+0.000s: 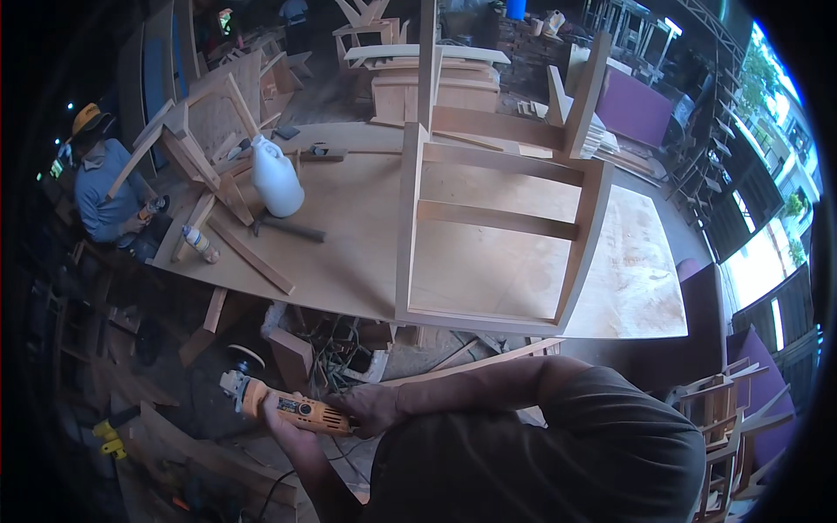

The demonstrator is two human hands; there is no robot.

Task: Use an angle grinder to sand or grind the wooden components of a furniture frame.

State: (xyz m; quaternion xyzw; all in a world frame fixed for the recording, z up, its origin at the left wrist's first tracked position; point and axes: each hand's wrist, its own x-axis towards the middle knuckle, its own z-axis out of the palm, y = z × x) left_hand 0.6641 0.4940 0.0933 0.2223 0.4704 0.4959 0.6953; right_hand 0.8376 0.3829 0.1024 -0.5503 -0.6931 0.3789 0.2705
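Observation:
An orange angle grinder [304, 408] with a round disc [246, 356] at its head is held low, on the near side of the workbench. My left hand [288, 421] wraps around the grinder's body just behind the metal gear head. At the tool's rear end, my right hand [371, 406] grips the housing; its fingers are partly in shadow. Whether the disc is spinning cannot be told. A wooden chair frame [487, 320] with two crosspieces stands on the plywood tabletop [340, 268] beyond my hands.
A white plastic jug [278, 180], a hammer [291, 229], a small bottle [201, 244] and wood pieces lie or stand on the tabletop's left. A co-worker [111, 183] sits at far left, holding a power tool. A black cord [278, 487] hangs below the grinder.

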